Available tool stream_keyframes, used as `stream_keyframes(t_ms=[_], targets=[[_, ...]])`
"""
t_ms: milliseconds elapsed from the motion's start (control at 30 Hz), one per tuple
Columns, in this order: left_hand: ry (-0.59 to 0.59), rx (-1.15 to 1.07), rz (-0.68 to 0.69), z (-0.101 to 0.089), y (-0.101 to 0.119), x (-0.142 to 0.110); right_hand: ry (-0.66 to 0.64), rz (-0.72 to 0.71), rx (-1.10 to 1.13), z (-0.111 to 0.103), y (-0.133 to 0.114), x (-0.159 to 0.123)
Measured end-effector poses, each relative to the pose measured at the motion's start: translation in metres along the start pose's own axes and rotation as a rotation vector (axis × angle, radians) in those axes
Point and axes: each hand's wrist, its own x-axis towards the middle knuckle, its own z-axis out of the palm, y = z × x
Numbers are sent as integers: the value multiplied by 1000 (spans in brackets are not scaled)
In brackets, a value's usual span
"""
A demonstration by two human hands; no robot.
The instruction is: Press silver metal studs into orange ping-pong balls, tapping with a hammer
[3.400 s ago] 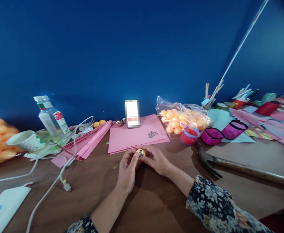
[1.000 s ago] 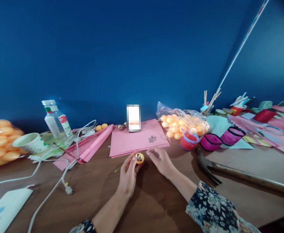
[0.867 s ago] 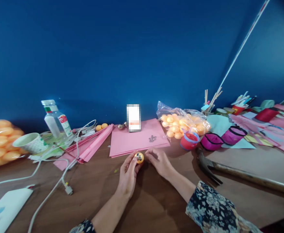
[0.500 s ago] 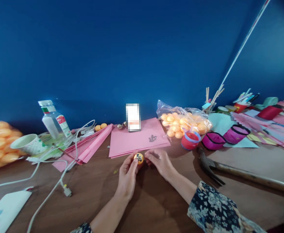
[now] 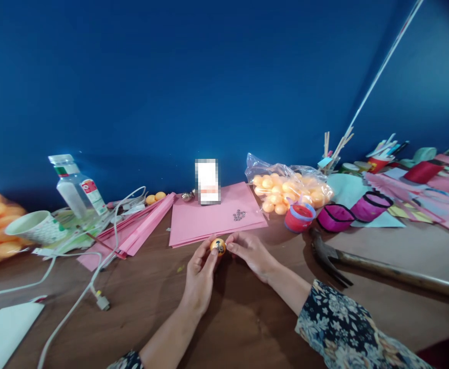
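Observation:
My left hand (image 5: 201, 274) grips an orange table-tennis ball (image 5: 218, 244), thumb on the near side, fingers behind. Dark marks and shiny silver bits show on the ball's facing side. My right hand (image 5: 253, 254) is closed in a pinch at the ball's right edge; what the fingertips hold, if anything, is too small to make out. Beyond both hands lies a stack of pink sheets (image 5: 205, 225), with a cluster of small silver rings (image 5: 239, 215) on it.
A hammer (image 5: 378, 266) lies at the right, near a red tub (image 5: 299, 218) and a bag of orange balls (image 5: 276, 192). White cables (image 5: 93, 277), a paper cup (image 5: 36, 228) and a plastic bottle (image 5: 72, 184) crowd the left. A blue wall (image 5: 209, 77) stands behind.
My right hand's fingertips have come in to the ball's right edge. My left hand keeps hold of the ball, and the whole view has shifted slightly.

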Motion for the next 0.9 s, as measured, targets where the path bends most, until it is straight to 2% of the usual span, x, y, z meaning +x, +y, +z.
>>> stream_keyframes(t_ms=[900], targets=[[-1,136,38,-1,1,-1,-48,68,-53,-4,3,1]])
